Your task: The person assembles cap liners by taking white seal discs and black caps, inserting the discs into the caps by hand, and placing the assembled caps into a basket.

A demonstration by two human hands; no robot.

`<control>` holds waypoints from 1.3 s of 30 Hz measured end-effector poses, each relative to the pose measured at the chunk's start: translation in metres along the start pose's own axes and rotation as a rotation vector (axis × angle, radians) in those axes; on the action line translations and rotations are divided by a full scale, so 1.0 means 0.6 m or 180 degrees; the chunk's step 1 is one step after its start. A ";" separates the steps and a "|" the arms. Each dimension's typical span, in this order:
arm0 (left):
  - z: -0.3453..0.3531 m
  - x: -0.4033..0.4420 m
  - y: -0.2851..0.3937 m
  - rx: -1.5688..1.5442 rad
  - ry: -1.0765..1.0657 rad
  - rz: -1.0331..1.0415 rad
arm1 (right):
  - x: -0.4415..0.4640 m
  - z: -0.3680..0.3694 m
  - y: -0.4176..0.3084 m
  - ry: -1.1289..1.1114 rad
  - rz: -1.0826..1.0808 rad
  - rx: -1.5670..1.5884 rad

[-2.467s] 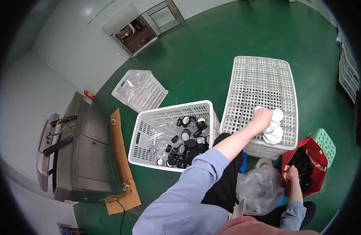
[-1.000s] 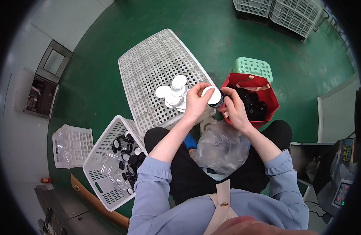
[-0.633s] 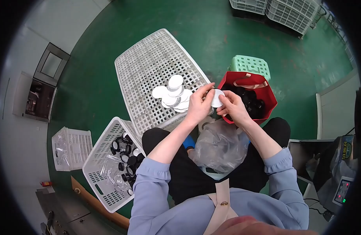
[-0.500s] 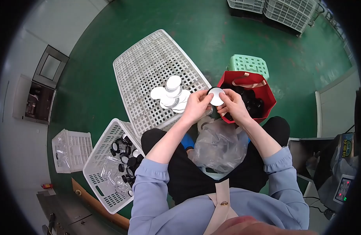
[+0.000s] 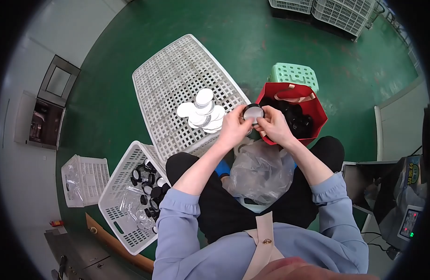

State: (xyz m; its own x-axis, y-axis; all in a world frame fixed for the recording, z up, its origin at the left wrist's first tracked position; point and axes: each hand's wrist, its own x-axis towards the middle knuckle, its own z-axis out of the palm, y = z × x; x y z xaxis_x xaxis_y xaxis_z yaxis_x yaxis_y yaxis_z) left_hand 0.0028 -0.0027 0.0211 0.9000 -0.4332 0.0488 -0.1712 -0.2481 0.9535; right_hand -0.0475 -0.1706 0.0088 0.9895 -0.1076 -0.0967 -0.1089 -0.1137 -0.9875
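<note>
Between my two hands is a round black lid (image 5: pixel 253 106) with a white disc liner (image 5: pixel 253 115) lying inside its rim. My left hand (image 5: pixel 234 126) grips the lid's left edge, thumb on the disc. On the other side, my right hand (image 5: pixel 275 125) grips its right edge, thumb also against the disc. Left of my hands, a loose pile of white discs (image 5: pixel 203 112) lies on an upturned white plastic crate (image 5: pixel 163 74). Just right of my hands stands a red bag (image 5: pixel 320 112) holding several black lids (image 5: pixel 296 119).
A clear plastic bag (image 5: pixel 259 172) lies between my knees. At left, a white basket (image 5: pixel 126 172) holds black-lidded clear jars (image 5: pixel 149 186), beside a smaller white crate (image 5: pixel 95 175). A green stool (image 5: pixel 294 74) stands behind the red bag; a machine with a lit panel (image 5: pixel 411 221) is at right.
The white disc has gone down into the black lid, and the black rim now shows around it. Both hands remain at nearly the same spot.
</note>
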 end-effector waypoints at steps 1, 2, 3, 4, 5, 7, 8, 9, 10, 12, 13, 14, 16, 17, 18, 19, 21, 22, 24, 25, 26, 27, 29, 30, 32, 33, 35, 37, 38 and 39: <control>0.004 -0.006 -0.001 0.0222 -0.0015 0.0044 | -0.004 -0.002 -0.004 0.0003 0.0062 -0.0168; 0.005 -0.007 -0.003 0.0401 -0.0038 0.0133 | -0.007 -0.003 -0.006 0.0012 0.0126 -0.0337; 0.007 -0.009 -0.003 0.0573 -0.0057 0.0220 | -0.011 0.003 0.001 0.0103 -0.0032 -0.0545; 0.009 -0.010 -0.003 0.0743 -0.0070 0.0309 | -0.013 0.004 0.006 0.0123 -0.0046 -0.0571; 0.010 -0.009 -0.002 0.0746 -0.0112 0.0230 | -0.013 0.007 0.009 0.0140 -0.0062 -0.0599; 0.013 -0.002 -0.015 0.1027 0.0087 0.0620 | -0.010 0.014 0.012 0.0239 -0.0143 -0.0484; 0.015 0.000 -0.020 0.1172 0.0190 0.0815 | -0.007 0.013 0.012 0.0221 -0.0182 -0.0570; 0.017 0.000 -0.019 0.1176 0.0193 0.0869 | -0.004 0.010 0.009 0.0201 -0.0220 -0.0656; 0.020 -0.002 -0.018 0.1179 0.0195 0.0916 | -0.003 0.008 0.009 0.0179 -0.0251 -0.0741; 0.030 -0.007 -0.015 0.1195 0.0173 0.0968 | 0.000 0.004 0.025 0.0390 -0.0413 -0.1008; 0.038 -0.009 -0.012 0.1224 0.0182 0.0946 | 0.002 0.006 0.020 0.0421 -0.0418 -0.1046; 0.039 -0.011 -0.009 0.1282 0.0249 0.0889 | 0.002 0.007 0.015 0.0451 -0.0422 -0.1084; 0.030 -0.012 0.001 0.1134 0.0235 0.0709 | -0.002 0.008 0.010 0.0295 -0.0386 -0.0741; 0.021 -0.009 0.006 0.1239 0.0426 0.0716 | 0.006 0.007 0.016 0.0070 -0.0658 -0.0584; 0.002 -0.008 0.013 0.1347 0.0602 0.0725 | 0.006 0.005 0.008 -0.0324 -0.0121 -0.0008; -0.028 -0.011 0.026 0.1353 0.0913 0.0699 | 0.002 0.008 0.002 -0.0351 -0.0226 0.0213; -0.092 -0.020 0.037 0.1136 0.1564 0.0663 | 0.002 -0.004 0.003 -0.0309 -0.0129 0.0227; -0.137 -0.045 0.041 0.0983 0.1643 0.0377 | 0.011 -0.021 0.017 -0.0294 -0.0080 0.0004; -0.224 -0.114 0.019 0.0815 0.2072 0.0630 | 0.033 -0.056 0.048 -0.0168 0.0190 -0.0358; -0.261 -0.161 0.031 0.0287 0.2184 -0.0048 | 0.048 -0.076 0.066 -0.0198 0.0268 -0.0717; -0.299 -0.200 0.006 0.0419 0.2458 -0.0181 | 0.063 -0.095 0.084 -0.0197 0.0367 -0.1082; -0.344 -0.246 -0.027 0.0801 0.2511 -0.0389 | 0.076 -0.114 0.104 -0.0195 0.0449 -0.1230; -0.399 -0.329 -0.024 0.1429 0.2246 -0.1318 | 0.117 -0.173 0.166 -0.0413 0.0836 -0.2030; -0.429 -0.368 -0.052 0.2094 0.1814 -0.1890 | 0.129 -0.191 0.189 -0.0535 0.1035 -0.2422; -0.464 -0.433 -0.092 0.2353 0.0921 -0.2301 | 0.125 -0.206 0.209 -0.0596 0.1121 -0.3086; -0.472 -0.446 -0.099 0.2586 0.0874 -0.2243 | 0.123 -0.213 0.220 -0.0641 0.1170 -0.3424; -0.468 -0.420 -0.096 0.2618 0.1062 -0.1974 | 0.115 -0.224 0.247 -0.0977 0.1551 -0.3437; -0.457 -0.353 -0.059 0.2382 0.1254 -0.1585 | 0.099 -0.220 0.264 -0.1346 0.1513 -0.3612; -0.447 -0.313 -0.055 0.2320 0.1301 -0.1305 | 0.097 -0.211 0.267 -0.1532 0.1567 -0.3631; -0.430 -0.269 -0.043 0.2315 0.1192 -0.1044 | 0.086 -0.187 0.235 -0.1596 0.1648 -0.3574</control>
State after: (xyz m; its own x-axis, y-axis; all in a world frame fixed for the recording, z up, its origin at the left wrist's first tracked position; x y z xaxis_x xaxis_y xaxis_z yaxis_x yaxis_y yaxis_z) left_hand -0.0347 0.2975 0.0652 0.9991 0.0375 0.0217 0.0209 -0.8556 0.5172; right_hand -0.0226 -0.3030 -0.1215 0.7119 -0.0400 -0.7011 -0.2595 -0.9427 -0.2098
